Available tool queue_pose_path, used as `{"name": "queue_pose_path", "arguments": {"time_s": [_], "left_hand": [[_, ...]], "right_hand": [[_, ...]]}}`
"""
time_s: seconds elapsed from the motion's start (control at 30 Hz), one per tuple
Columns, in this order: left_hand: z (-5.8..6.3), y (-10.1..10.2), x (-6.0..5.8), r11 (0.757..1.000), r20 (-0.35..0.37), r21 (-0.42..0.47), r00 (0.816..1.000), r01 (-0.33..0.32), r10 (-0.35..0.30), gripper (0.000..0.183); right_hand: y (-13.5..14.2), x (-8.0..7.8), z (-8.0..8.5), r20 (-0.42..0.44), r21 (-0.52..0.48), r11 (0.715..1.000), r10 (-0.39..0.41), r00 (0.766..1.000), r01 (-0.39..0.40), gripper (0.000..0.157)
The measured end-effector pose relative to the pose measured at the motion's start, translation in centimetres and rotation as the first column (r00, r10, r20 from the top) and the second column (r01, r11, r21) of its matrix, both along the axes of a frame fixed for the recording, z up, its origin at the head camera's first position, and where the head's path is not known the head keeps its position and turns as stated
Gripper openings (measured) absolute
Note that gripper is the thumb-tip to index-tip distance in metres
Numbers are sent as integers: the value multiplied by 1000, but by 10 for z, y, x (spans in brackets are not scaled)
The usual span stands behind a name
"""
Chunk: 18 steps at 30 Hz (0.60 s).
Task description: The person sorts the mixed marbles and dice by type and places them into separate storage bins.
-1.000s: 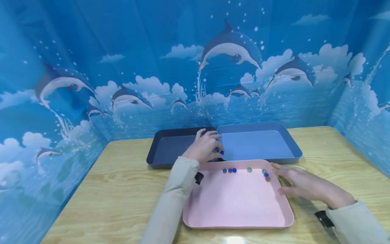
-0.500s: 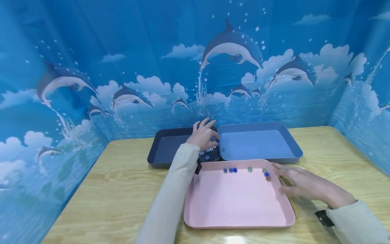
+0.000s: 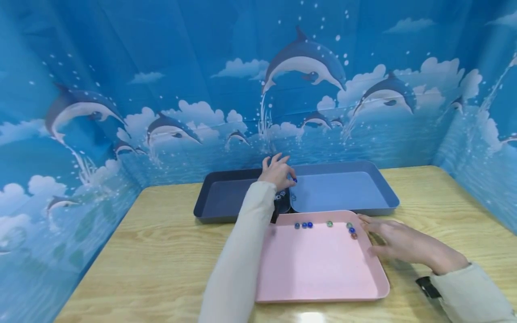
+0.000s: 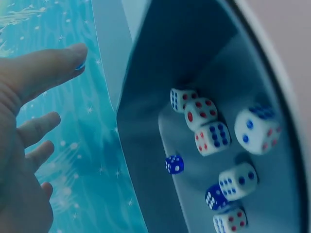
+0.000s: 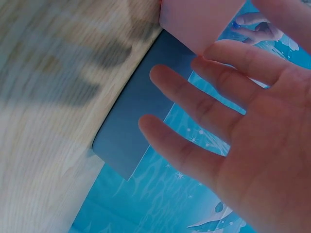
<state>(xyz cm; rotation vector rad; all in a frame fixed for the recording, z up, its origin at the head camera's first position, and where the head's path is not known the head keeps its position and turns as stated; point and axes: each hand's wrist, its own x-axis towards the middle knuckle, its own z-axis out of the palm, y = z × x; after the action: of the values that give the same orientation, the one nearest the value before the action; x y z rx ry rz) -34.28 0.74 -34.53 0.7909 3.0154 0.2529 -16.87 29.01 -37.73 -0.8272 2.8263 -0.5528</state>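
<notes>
My left hand [image 3: 278, 174] pinches a small dark blue marble [image 3: 295, 180] between thumb and index finger, other fingers spread. It is above the border between the dark tray [image 3: 202, 199] and the blue tray [image 3: 343, 190]. A clear marble [image 3: 293, 197] lies at the blue tray's left end. White and blue dice, including a large white die [image 4: 257, 128], sit in the dark tray, partly hidden by my left arm in the head view. My right hand [image 3: 404, 240] touches the pink tray [image 3: 319, 269] at its right side, fingers extended.
Along the pink tray's far wall are several marbles, one of them green [image 3: 330, 224]; a reddish-brown marble [image 3: 353, 236] is near its right corner. All trays stand on a wooden table [image 3: 121, 255], with a dolphin-printed curtain [image 3: 226, 89] behind.
My left hand has moved away from me, from near the pink tray's far rim, then right toward the blue tray, keeping the blue marble pinched. The right hand stays in place.
</notes>
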Motion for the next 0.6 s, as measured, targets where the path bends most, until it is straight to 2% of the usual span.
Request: {"name": "queue_pose_path", "arguments": {"time_s": [0.37,0.6], "left_hand": [[-3,7,-7,998,-52,-35,997,-58,56,16],[-5,9,-8,994,-53,-28,994,-102,100,27]], "right_hand": [[0,0,1,17,-8,1000,6,1000,-5,60],[1,1,0,7,-12,1000,14,1000,-14,58]]}}
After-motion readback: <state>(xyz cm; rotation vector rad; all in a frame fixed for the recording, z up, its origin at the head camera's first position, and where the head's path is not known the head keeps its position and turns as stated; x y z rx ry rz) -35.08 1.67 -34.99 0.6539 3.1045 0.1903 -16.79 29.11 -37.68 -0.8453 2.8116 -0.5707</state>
